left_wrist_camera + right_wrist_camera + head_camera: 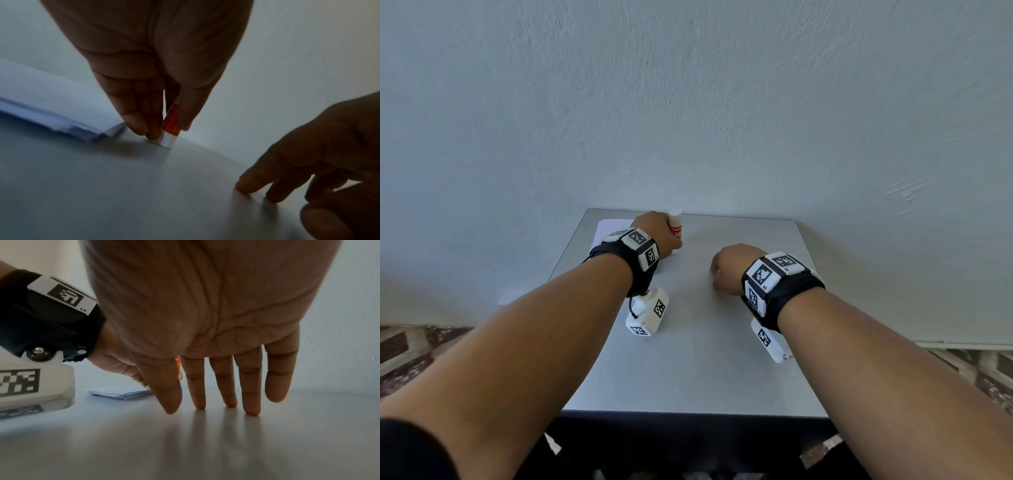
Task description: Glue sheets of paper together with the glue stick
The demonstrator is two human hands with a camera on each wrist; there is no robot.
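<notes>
The left hand (659, 236) grips the glue stick (676, 229) between thumb and fingers, holding it upright with its white base on the table (688, 370), close to the far edge and left of the middle. The stick's red label and white cap show above the knuckles. The sheets of paper (608, 229) lie in a loose stack at the far left corner, partly under the left wrist, just beside the stick. The right hand (729, 269) holds nothing: its fingers (249, 404) are straight and spread, tips touching the bare table near the centre, well apart from the stick.
</notes>
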